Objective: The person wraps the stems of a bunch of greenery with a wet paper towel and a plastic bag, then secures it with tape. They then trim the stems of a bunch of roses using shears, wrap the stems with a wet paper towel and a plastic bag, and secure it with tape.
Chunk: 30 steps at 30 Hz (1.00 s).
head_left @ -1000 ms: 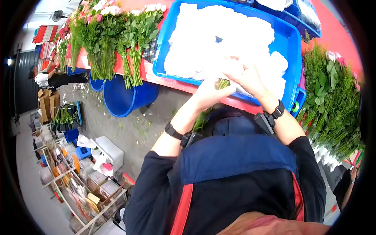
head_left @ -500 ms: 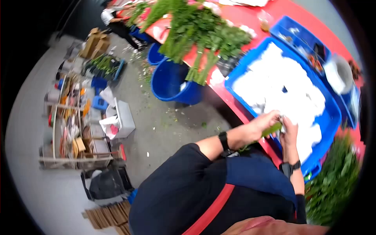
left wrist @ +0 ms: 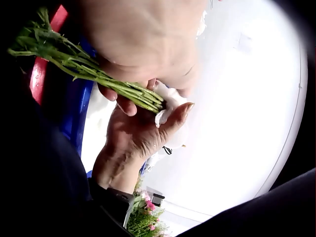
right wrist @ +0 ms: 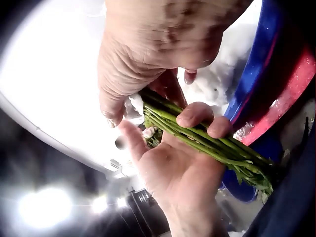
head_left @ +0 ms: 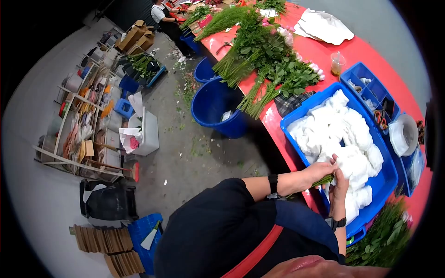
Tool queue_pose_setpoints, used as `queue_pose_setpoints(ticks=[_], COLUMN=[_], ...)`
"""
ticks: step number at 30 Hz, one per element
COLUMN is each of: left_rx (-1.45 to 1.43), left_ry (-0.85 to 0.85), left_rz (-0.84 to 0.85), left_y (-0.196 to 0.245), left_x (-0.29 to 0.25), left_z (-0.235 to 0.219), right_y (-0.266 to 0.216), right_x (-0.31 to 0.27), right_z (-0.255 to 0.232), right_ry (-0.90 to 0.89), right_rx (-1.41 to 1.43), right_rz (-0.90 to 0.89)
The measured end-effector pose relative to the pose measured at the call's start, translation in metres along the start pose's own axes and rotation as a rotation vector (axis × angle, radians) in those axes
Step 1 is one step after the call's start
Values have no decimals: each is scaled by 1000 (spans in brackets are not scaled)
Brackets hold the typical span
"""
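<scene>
A bunch of green cut stems [left wrist: 126, 91] lies in my left hand [head_left: 319, 171], whose fingers curl round it. Around the cut ends sits a wet-looking white wad [left wrist: 170, 98]. My right hand [head_left: 341, 185] pinches that wad, its thumb against the white in the left wrist view. Leaves show at the far end of the bunch in the left wrist view. Both hands meet over the near edge of a blue tub [head_left: 382, 180] heaped with white wads [head_left: 354, 162]. In the right wrist view the left fingers [right wrist: 196, 114] cross over the stems.
Bunches of leafy flowers [head_left: 278, 60] lie on the red table [head_left: 371, 58], with more greenery [head_left: 380, 241] at the near right. Beyond the tub stand a divided blue box [head_left: 366, 88] with scissors [head_left: 380, 119] and a cup [head_left: 337, 63]. Blue buckets [head_left: 218, 109] stand on the floor; another person [head_left: 168, 21] works farther off.
The head view has swung left, so the tub now appears farther right. Both hands stay together at the stem ends, and the white wad remains in the grasp.
</scene>
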State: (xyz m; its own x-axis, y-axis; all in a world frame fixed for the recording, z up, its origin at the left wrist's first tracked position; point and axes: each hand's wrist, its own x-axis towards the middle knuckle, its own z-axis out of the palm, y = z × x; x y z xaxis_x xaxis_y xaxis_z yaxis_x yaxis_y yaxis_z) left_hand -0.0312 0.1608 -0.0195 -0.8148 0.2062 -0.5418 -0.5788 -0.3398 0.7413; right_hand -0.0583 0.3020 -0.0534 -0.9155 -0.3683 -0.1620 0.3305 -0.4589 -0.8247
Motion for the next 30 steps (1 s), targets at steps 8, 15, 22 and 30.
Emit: queue_pose_setpoints(ticks=[8,15,22,30], left_rx=[81,277,110,168], left_ry=[-39,-132,-77,-34], left_rz=[2,182,-5,82], left_y=[-6,-11,4,-4], left_x=[9,15,24,44], left_z=[-4,1,4,5], right_y=[11,3,13,12], right_x=[3,9,23,40], right_z=[-12,3,-32,-26], right_ry=[-9,92,107,189], right_rx=[-25,224,175,78], right_rz=[14,60,118,18])
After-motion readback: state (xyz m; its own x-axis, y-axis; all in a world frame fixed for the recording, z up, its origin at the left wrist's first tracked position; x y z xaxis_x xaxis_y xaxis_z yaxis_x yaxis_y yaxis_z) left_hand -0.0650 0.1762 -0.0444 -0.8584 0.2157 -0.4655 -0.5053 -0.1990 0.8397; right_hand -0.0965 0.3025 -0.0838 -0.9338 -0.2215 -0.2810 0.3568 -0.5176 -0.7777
